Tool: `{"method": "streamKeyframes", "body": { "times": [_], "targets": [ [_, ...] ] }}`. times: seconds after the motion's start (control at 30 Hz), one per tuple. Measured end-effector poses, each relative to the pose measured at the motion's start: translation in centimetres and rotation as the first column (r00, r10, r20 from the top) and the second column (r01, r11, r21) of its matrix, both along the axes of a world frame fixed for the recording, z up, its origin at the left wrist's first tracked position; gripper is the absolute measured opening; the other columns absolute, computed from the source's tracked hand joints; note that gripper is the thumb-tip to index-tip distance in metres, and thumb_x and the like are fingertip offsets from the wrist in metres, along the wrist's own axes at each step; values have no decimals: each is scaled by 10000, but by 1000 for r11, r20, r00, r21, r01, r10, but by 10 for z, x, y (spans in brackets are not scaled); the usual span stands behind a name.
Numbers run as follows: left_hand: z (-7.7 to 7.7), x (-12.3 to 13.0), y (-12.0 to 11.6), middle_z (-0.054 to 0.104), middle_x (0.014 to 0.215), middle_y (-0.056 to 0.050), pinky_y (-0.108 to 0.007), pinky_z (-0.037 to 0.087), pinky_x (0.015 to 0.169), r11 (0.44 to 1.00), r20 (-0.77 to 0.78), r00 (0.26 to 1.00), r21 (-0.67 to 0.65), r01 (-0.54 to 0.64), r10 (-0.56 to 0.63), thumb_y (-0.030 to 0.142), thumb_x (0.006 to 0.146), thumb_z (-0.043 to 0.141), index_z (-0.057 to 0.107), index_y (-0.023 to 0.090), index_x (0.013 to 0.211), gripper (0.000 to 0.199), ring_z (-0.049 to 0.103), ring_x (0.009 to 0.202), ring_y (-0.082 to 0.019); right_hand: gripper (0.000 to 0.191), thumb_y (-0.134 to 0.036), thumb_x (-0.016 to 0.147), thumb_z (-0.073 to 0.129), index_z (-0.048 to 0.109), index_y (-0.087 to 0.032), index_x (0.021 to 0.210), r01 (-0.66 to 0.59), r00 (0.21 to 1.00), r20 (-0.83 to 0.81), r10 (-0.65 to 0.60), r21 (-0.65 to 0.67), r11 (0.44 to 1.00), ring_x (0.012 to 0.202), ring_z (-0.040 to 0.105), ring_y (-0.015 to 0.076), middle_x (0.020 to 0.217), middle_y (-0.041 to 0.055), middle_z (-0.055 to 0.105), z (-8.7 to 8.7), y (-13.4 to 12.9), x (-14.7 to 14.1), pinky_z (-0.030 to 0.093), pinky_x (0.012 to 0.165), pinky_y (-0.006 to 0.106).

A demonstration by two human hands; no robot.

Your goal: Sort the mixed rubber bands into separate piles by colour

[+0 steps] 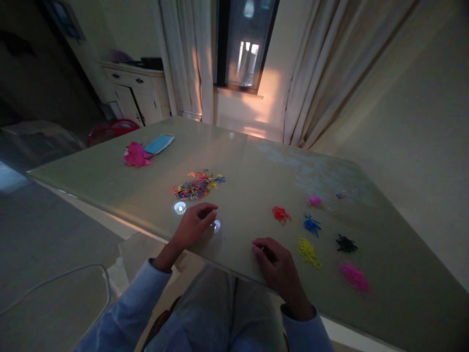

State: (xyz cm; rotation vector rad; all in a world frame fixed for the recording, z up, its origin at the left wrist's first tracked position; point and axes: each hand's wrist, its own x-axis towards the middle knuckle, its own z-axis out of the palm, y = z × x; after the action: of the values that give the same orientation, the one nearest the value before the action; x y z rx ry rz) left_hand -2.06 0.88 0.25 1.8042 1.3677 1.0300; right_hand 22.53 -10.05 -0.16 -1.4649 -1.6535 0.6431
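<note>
My left hand [196,224] rests at the table's near edge, just below a mixed heap of small coloured rubber bands [198,187]. Its fingers are curled, the fingertips close to the thumb; whatever they hold, if anything, cannot be made out. Farther right, my right hand [277,266] is also curled by the edge, thumb and index finger nearly meeting, and its grip is too dark to see into. Beside it lie separate piles of red bands [281,215], blue bands [312,224], yellow bands [308,253], black bands [346,243] and pink bands [354,277].
On the greenish table [242,161], a blue face mask [159,144] and a crumpled pink piece [137,155] lie far left. A small pink lump [314,200] and a clear, see-through item [340,195] are at the right. Behind stand a white cabinet [137,90] and curtains.
</note>
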Motion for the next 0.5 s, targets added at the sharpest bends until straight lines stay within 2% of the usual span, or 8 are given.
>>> {"method": "streamKeyframes", "body": {
  "times": [0.07,0.13,0.27,0.37,0.5],
  "targets": [
    [4,0,17,709,749,-35,-270,500,601,1000,-90,996,30,-4,7,348,824,564,733,155,1003,314,617,608,-154,191,-349,912,581,709,-208,921,-7,1000,6,7,12,1000,645,615,164,779,44,704,-1,-2,1,477,602,262],
    [8,0,38,714,816,-57,-291,506,658,996,-246,968,93,-15,38,282,817,576,730,145,1038,302,626,658,-166,184,-345,911,584,709,-211,922,-11,1000,11,11,23,1000,639,616,165,760,40,697,-2,-1,1,479,599,260],
    [18,1,76,713,991,-119,-355,511,821,988,-579,812,153,27,67,236,815,616,741,165,1084,305,659,885,-246,185,-358,904,592,712,-218,905,-8,1000,-9,9,34,999,638,620,170,746,40,695,-1,0,1,489,595,259],
    [23,3,96,684,1102,-132,-354,510,844,983,-700,713,149,103,31,239,841,592,752,194,1065,278,653,955,-256,191,-370,902,595,712,-219,899,-9,1000,-25,10,26,1000,601,597,163,718,34,684,0,0,1,480,569,256],
    [27,4,113,692,1039,-112,-332,508,837,973,-772,633,100,206,-55,191,842,546,767,211,1020,285,653,918,-234,177,-350,905,584,707,-222,900,-18,1000,-23,19,24,1000,597,590,157,703,25,672,-1,0,1,469,563,252]
  ]
}}
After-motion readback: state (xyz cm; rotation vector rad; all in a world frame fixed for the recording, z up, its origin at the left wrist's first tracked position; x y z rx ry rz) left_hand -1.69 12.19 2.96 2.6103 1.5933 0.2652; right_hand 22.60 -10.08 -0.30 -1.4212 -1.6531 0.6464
